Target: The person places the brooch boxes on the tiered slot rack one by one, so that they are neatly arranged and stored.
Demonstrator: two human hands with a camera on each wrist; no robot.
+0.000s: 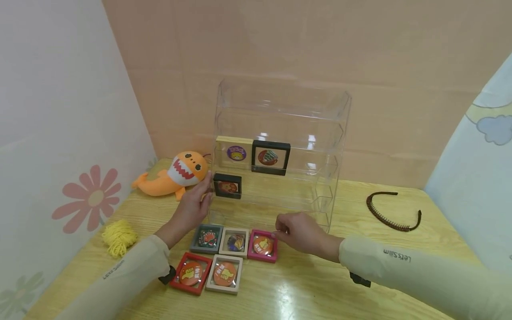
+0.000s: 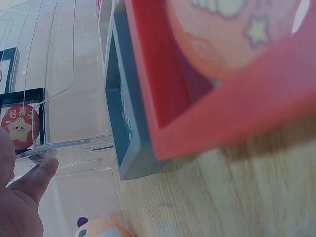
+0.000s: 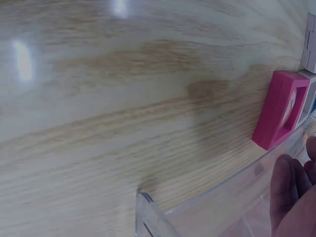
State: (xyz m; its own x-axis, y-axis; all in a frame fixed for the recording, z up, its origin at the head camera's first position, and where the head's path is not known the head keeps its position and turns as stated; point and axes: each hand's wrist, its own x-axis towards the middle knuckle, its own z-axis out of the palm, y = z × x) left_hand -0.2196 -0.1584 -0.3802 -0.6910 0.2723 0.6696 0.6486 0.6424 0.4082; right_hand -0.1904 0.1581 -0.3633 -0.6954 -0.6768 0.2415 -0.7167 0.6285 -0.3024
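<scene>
Left of centre, my left hand (image 1: 194, 206) touches the clear rack (image 1: 306, 155), fingers apart, pressure best kept light, while my right hand (image 1: 302, 232) curls beside the pink frame (image 1: 262, 258), grip unclear.

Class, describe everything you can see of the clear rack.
The rack is see-through, apparently plastic, with stepped side panels and stacked tiers. It stands upright on the table. A yellow frame and a black frame sit side by side on a middle tier; a second black frame sits lower down, at the left end. The left hand is at the rack's left side, seemingly touching it; whether it grips is unclear.
</scene>
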